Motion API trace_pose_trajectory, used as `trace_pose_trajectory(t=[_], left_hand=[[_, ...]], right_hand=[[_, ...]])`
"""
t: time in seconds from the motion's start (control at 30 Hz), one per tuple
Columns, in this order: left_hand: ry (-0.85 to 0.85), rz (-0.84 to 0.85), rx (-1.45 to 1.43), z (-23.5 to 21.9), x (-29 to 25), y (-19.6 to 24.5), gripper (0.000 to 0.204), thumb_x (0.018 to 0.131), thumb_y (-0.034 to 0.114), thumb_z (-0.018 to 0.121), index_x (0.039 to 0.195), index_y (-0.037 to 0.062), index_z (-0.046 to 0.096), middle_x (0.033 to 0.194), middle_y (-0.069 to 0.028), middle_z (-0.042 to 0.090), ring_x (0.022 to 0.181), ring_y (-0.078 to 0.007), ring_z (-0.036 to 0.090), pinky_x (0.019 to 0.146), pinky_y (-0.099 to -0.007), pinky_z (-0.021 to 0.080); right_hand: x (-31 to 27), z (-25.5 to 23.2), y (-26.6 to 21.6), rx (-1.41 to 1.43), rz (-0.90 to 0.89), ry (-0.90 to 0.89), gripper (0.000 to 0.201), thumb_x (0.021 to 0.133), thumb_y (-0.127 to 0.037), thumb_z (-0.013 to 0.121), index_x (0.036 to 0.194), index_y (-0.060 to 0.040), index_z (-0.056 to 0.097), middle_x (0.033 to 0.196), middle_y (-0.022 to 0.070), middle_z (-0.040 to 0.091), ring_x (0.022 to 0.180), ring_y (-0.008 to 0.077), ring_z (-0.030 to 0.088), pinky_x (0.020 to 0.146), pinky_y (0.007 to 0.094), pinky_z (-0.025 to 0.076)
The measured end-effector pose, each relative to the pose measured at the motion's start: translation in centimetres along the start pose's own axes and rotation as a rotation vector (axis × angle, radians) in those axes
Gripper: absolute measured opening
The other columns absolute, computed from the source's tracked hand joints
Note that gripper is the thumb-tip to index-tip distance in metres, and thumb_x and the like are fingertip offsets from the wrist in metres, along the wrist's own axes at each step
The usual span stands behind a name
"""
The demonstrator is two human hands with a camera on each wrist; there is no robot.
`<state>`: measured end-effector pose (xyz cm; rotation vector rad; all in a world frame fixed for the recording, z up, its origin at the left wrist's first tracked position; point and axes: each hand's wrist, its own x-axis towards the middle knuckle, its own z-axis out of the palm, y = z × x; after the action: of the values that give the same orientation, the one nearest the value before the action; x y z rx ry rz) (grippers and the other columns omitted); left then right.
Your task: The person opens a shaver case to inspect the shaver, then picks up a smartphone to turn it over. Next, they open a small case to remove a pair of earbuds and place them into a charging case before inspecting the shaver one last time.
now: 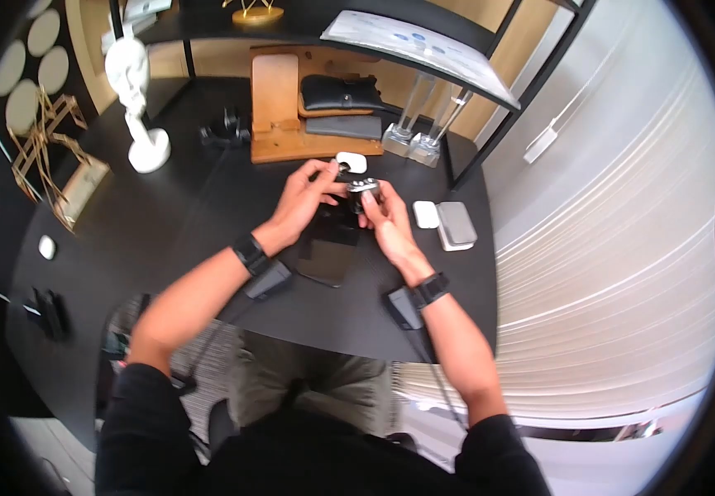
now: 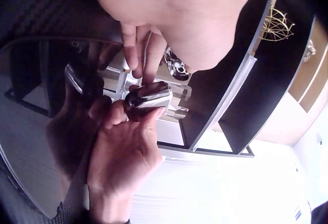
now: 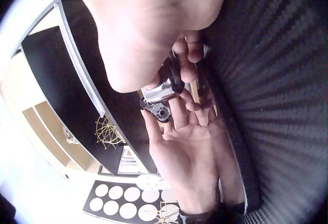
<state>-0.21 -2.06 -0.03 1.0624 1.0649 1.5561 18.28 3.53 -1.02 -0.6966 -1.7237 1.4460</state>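
Observation:
My right hand [image 1: 389, 219] grips a small, rounded silver-and-black device [image 1: 363, 187], whose shiny shell [image 2: 156, 97] shows in the left wrist view. Between the thumb and fingers of my left hand [image 1: 298, 198] is a small black part [image 3: 156, 110] with a grey, round-holed inner face. The two pieces are held close together above the desk, device on the right and part on the left. Below the hands lies a glossy dark panel [image 1: 324, 260], which mirrors them in the left wrist view.
Just behind the hands is a white rounded item [image 1: 352, 162]. A small white case [image 1: 425, 215] and a grey-topped box [image 1: 456, 225] sit at the right. Farther back stand a wooden stand [image 1: 275, 99], clear blocks [image 1: 411, 145] and a white bust [image 1: 149, 149], beneath a shelf [image 1: 308, 33].

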Motion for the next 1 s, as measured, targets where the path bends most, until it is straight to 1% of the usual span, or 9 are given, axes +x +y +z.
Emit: trace_pose_trajectory(t=[0.13,0.17,0.27,0.37,0.47,0.63,0.73,0.87,1.0], left_hand=[[-0.005,0.004,0.051,-0.4,0.2,-0.4,0.038,0.105,0.041,0.056,0.112,0.0039,0.061,0.099,-0.0082,0.072,0.091,-0.0130,0.068,0.077,-0.0274,0.052],[0.009,0.019,0.040,-0.3,0.2,-0.5,0.038,0.104,0.041,0.057,0.110,0.0036,0.062,0.098,-0.0085,0.071,0.090,-0.0130,0.068,0.076,-0.0277,0.052],[-0.034,0.053,0.059,-0.5,0.1,-0.5,0.035,0.103,0.038,0.061,0.108,0.0034,0.064,0.096,-0.0065,0.070,0.090,-0.0119,0.066,0.077,-0.0268,0.051],[-0.101,0.048,0.044,-0.3,-0.2,-0.2,0.025,0.101,0.026,0.066,0.110,0.0024,0.065,0.096,-0.0034,0.070,0.088,-0.0066,0.062,0.076,-0.0250,0.049],[-0.136,0.110,0.075,-0.1,-0.2,-0.2,0.022,0.100,0.020,0.068,0.111,0.0018,0.065,0.097,-0.0023,0.069,0.088,-0.0050,0.061,0.075,-0.0231,0.048],[-0.129,0.106,0.078,-0.4,0.1,-0.7,0.022,0.099,0.019,0.069,0.110,0.0004,0.065,0.098,-0.0031,0.069,0.089,-0.0061,0.062,0.077,-0.0224,0.049],[-0.181,0.103,0.044,-0.6,0.3,-1.3,0.025,0.097,0.020,0.072,0.110,-0.0001,0.066,0.098,-0.0051,0.070,0.091,-0.0077,0.065,0.081,-0.0237,0.052],[-0.178,0.096,0.066,-0.5,0.2,-1.0,0.026,0.097,0.021,0.072,0.110,-0.0009,0.066,0.099,-0.0056,0.070,0.091,-0.0079,0.065,0.081,-0.0236,0.052],[-0.169,0.092,0.088,-0.4,0.2,-1.1,0.026,0.097,0.021,0.072,0.110,-0.0012,0.067,0.099,-0.0059,0.071,0.089,-0.0080,0.065,0.080,-0.0235,0.052]], right_hand=[[0.0,0.1,-0.1,-0.035,-0.018,0.012,0.022,0.104,-0.023,0.060,0.114,-0.0040,0.059,0.075,-0.0042,0.056,0.061,0.0037,0.051,0.054,0.0210,0.037],[-0.2,-0.1,0.1,-0.051,0.003,-0.026,0.022,0.104,-0.023,0.060,0.114,-0.0040,0.059,0.075,-0.0042,0.056,0.061,0.0037,0.051,0.054,0.0210,0.037],[0.2,0.4,0.0,-0.068,-0.028,0.018,0.020,0.105,-0.023,0.059,0.112,-0.0051,0.060,0.077,-0.0046,0.057,0.062,0.0031,0.053,0.055,0.0202,0.038],[0.2,0.6,-0.5,0.016,-0.008,0.010,0.017,0.103,-0.019,0.063,0.111,-0.0041,0.061,0.080,-0.0043,0.059,0.064,0.0035,0.053,0.056,0.0196,0.038],[0.1,0.3,-0.2,-0.024,-0.015,0.020,0.020,0.101,-0.018,0.066,0.112,-0.0026,0.061,0.082,-0.0036,0.060,0.065,0.0040,0.053,0.058,0.0196,0.040],[-0.1,0.8,-1.0,-0.035,0.010,-0.002,0.022,0.100,-0.018,0.067,0.115,-0.0012,0.062,0.083,-0.0036,0.061,0.067,0.0041,0.054,0.060,0.0204,0.042],[-0.1,0.8,-1.3,-0.104,0.018,-0.039,0.023,0.100,-0.016,0.066,0.116,0.0003,0.062,0.087,-0.0028,0.063,0.072,0.0025,0.054,0.064,0.0201,0.045],[-0.2,0.7,-1.2,-0.091,0.009,-0.037,0.022,0.100,-0.015,0.067,0.116,0.0000,0.063,0.087,-0.0029,0.063,0.072,0.0020,0.054,0.064,0.0199,0.045],[-0.2,0.7,-1.0,-0.123,-0.006,-0.029,0.021,0.101,-0.014,0.065,0.116,-0.0002,0.062,0.083,-0.0046,0.059,0.070,0.0015,0.050,0.062,0.0194,0.041]])
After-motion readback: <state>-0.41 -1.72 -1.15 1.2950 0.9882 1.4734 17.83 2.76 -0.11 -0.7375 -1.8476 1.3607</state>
